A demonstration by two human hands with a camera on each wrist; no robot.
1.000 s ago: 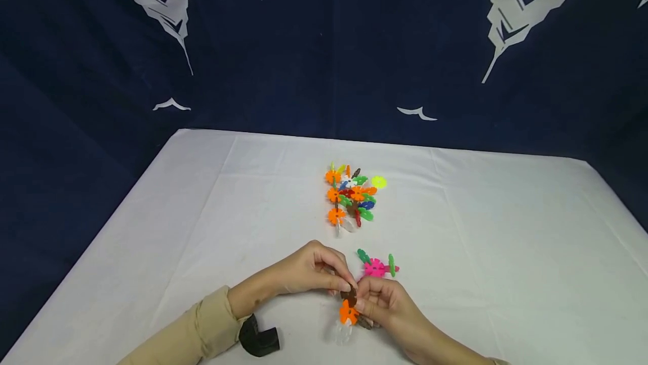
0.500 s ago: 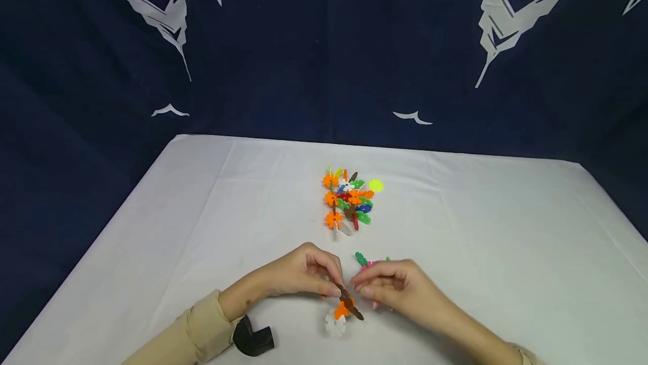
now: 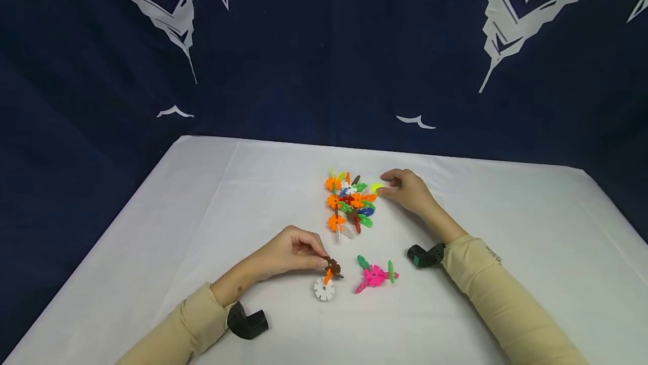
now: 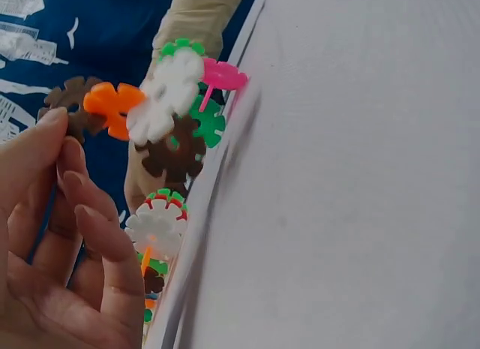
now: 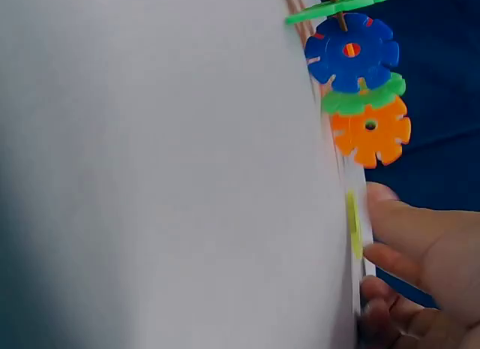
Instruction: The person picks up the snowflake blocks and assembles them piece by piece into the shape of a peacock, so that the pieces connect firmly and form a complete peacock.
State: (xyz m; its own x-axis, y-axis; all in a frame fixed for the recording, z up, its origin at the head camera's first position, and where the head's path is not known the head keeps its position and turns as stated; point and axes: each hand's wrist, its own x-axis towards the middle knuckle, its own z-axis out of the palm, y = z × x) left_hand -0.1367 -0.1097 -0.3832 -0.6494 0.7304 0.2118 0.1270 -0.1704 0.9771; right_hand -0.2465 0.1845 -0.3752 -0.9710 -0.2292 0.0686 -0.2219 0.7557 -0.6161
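Note:
My left hand (image 3: 289,252) pinches a brown notched plastic disc (image 4: 73,105) between thumb and fingertips. Joined to that disc are an orange disc (image 4: 114,110), white discs (image 4: 166,95) and another brown disc (image 4: 174,150). In the head view this small cluster sits over the near middle of the table. Farther out, my right hand (image 3: 411,192) is at a loose yellow disc (image 3: 376,188), with thumb and fingers apart at its right edge. The right wrist view shows the yellow disc edge-on, flat on the table, close to the fingertips.
A larger multicoloured cluster of joined discs (image 3: 349,201) lies just left of the right hand. A pink and green disc cluster (image 3: 374,276) lies between the arms. Black wrist cameras hang at both cuffs. A dark blue patterned curtain (image 3: 324,50) stands behind the white table (image 3: 253,202).
My right hand has let go of the brown-orange-white cluster and moved away to the yellow disc. My left hand still holds the cluster and has shifted slightly left and outward.

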